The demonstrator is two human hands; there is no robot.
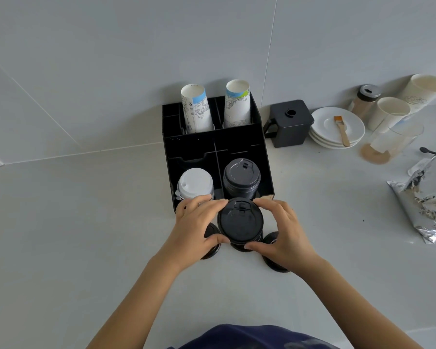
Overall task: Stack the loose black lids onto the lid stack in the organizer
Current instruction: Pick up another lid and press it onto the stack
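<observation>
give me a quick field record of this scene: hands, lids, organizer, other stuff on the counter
left hand: left hand grips the left side of the held lid pile
right hand: right hand grips its right side
held lid pile: black lids, lifted just in front of the organizer
organizer: black organizer against the wall
front right slot: black lid stack
front left slot: white lid stack
back slots: two stacks of paper cups
loose lids: more black lids on the counter, partly hidden by the hands
right side: black box, white saucers with a brush, foil bag
</observation>
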